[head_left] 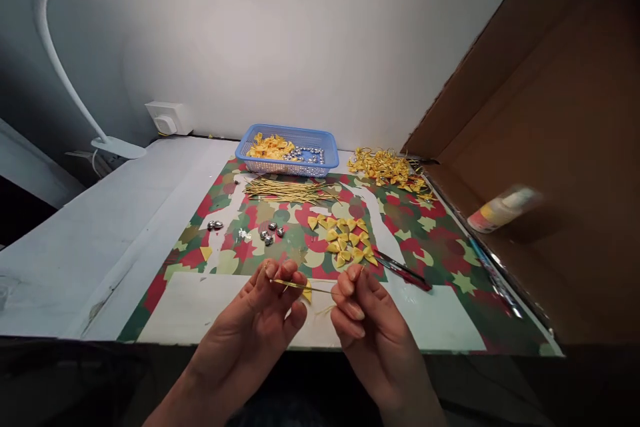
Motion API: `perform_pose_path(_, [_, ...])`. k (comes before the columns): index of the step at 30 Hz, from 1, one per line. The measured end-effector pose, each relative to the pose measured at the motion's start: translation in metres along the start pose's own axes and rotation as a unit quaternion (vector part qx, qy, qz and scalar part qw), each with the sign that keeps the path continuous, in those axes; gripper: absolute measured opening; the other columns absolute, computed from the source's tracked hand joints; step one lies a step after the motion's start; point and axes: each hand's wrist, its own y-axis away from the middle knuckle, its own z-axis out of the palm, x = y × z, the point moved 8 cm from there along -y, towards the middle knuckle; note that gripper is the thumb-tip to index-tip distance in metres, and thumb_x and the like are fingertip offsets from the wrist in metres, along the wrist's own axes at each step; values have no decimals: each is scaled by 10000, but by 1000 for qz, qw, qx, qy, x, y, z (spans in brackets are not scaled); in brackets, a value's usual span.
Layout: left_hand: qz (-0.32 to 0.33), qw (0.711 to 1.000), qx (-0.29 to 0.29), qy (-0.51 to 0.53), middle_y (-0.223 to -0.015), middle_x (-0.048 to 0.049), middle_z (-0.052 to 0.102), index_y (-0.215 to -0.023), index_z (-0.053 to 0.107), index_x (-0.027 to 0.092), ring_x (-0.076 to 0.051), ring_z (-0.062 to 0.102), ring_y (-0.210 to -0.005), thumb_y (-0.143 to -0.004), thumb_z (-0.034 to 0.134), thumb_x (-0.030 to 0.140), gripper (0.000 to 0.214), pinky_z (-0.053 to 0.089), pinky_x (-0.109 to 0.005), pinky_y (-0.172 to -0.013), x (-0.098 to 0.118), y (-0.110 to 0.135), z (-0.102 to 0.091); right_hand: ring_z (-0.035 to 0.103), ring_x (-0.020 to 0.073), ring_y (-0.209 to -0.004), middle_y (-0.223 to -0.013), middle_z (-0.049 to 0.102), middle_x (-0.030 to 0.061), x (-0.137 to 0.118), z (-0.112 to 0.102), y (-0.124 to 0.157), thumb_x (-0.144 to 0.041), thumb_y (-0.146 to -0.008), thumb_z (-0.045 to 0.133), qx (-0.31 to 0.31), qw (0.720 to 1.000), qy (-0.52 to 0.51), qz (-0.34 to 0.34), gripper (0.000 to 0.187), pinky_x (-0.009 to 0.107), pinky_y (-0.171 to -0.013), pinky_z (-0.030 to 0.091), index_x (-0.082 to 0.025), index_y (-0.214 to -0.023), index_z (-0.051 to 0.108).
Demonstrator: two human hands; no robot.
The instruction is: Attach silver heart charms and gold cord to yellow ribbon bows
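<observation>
A thin gold cord (320, 290) stretches between my two hands, above the front edge of the table. My left hand (263, 323) pinches one end between thumb and fingertips. My right hand (370, 323) has its fingers closed on the other end. Just behind the cord shows a small yellow ribbon piece (307, 292); whether it touches the cord I cannot tell. Beyond my right hand lie several yellow ribbon bows (345, 240) in loose rows. Dark-handled tweezers (403, 270) rest beside them. Several silver beads (270, 235) sit beyond my left hand.
A blue basket (327, 140) with yellow bows and silver beads stands at the back. Before it lies a bundle of gold cords (290, 191). Finished-looking corded bows (387, 170) are heaped back right. A cardboard wall (540, 113) with a bottle (500, 210) bounds the right; a lamp (65, 73) stands left.
</observation>
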Motion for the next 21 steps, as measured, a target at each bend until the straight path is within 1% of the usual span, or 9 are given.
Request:
perform_pose_path(2, [-4,1000,10,19,-961,8,785,-870,784,206,-163,801,-910,-756,970,120,235,687,-225,-766,1,-5,-1,470,35,-558,-724,603,-27,1,-1,-5,-373,-735,991,5,1000,-11,8,287,116,-474,409,-194,-790,774])
perform_pose_path(4, [-1,999,25,29,-924,-9,781,-897,787,189,-161,812,-853,-825,902,64,185,695,-213,-738,3,-10,-1,498,34,-565,-731,625,-24,2,-2,-11,-346,-715,1005,10,1000,-16,8,280,116,-490,433,-196,-820,793])
perform_pose_path(5, [4,999,39,29,-897,-20,777,-906,786,176,-153,814,-813,-894,824,33,148,696,-205,-728,5,-12,-2,511,34,-568,-739,638,-20,3,-3,-13,-336,-712,1007,13,1000,-16,7,277,118,-500,444,-197,-832,800])
perform_pose_path(7, [20,996,86,12,-849,-48,773,-928,781,146,-139,816,-740,-1018,614,-10,245,698,-194,-698,9,-16,-4,539,36,-579,-759,665,-11,5,-3,-17,-327,-731,998,17,1000,-13,3,257,125,-527,468,-200,-852,811])
perform_pose_path(9, [38,988,151,-21,-834,-76,782,-955,770,116,-149,830,-720,-1060,475,-35,347,703,-199,-678,15,-17,-9,566,44,-597,-784,688,-1,7,-2,-19,-341,-763,978,17,1000,0,-6,231,139,-564,495,-207,-861,817])
perform_pose_path(13, [69,970,222,-68,-809,-71,788,-940,745,106,-152,833,-694,-1024,485,-97,340,692,-176,-636,27,-18,-15,575,66,-605,-745,659,-8,9,5,-19,-427,-809,934,2,996,71,-45,246,178,-610,514,-215,-848,816])
perform_pose_path(16, [75,976,193,-71,-787,-23,769,-919,758,135,-126,800,-659,-932,691,-78,224,676,-153,-634,33,-18,-16,547,74,-602,-708,605,-22,11,7,-22,-452,-873,874,-7,991,122,-62,237,197,-627,497,-226,-866,804])
perform_pose_path(19, [34,989,95,-111,-751,4,737,-892,799,149,-106,743,-667,-785,942,102,185,651,-151,-685,32,-18,-8,502,70,-573,-707,590,-35,11,5,-28,-494,-916,819,-30,983,172,-61,228,202,-591,456,-268,-942,801])
perform_pose_path(21, [-9,984,45,-169,-728,-6,725,-857,817,144,-109,712,-685,-778,973,231,196,618,-157,-688,26,-16,-5,490,78,-562,-680,589,-36,8,4,-32,-512,-900,828,-53,975,210,-53,251,211,-579,442,-267,-946,803])
